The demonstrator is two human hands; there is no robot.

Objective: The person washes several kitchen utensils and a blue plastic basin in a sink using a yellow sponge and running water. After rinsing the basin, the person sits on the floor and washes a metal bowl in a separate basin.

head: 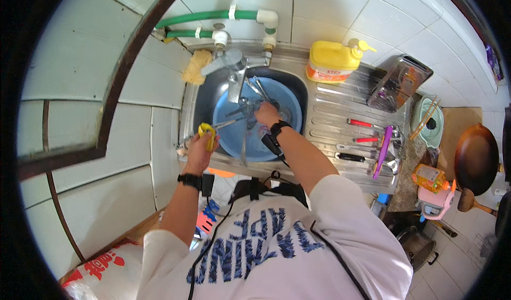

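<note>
A yellow sponge (pixel 206 132) is gripped in my left hand (pixel 199 148), at the left rim of a blue plastic basin (pixel 227 144). From the sponge a thin metal utensil (pixel 226 123) reaches over the basin's rim; whether my fingers also grip it is hidden. My right hand (pixel 266 114) reaches down into the basin, among several metal utensils (pixel 261 86) in water. Its fingertips are out of sight, so any hold there is unclear. The basin sits inside a stainless-steel sink (pixel 202 96), under a metal faucet (pixel 236 86).
On the ridged drainboard (pixel 323 118) lie red-handled utensils (pixel 361 122), a black-handled one (pixel 350 156) and a purple utensil (pixel 384 152). Behind stand a yellow pump bottle (pixel 333 62) and a clear tray (pixel 400 83). A loofah sponge (pixel 197 66) rests at the sink's back left corner.
</note>
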